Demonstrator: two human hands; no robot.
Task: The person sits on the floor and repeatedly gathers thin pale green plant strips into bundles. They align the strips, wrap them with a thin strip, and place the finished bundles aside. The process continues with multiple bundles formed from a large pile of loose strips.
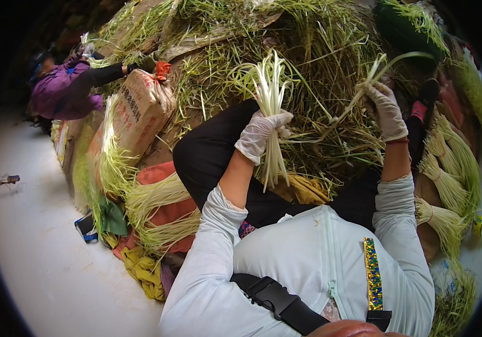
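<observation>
My left hand (262,130), in a thin whitish glove, is closed around an upright bunch of pale chive-like stalks (271,86). The white ends of the bunch fan out above the fist, and thin ends hang below it. My right hand (384,109), gloved too, is raised off to the right. Pinched in its fingers are a few limp, yellowish stalks (363,86), with one green leaf bending away to the right. Beneath and beyond both hands spreads a heap of loose green and withered leaves (321,54).
Tied bundles of stalks (445,177) lie at my right. More stalks (161,193) rest on red cloth at my left. A printed woven sack (140,109) stands beyond my left knee. A person in purple (66,86) sits at far left; another person's dark shoe (429,92) shows at right.
</observation>
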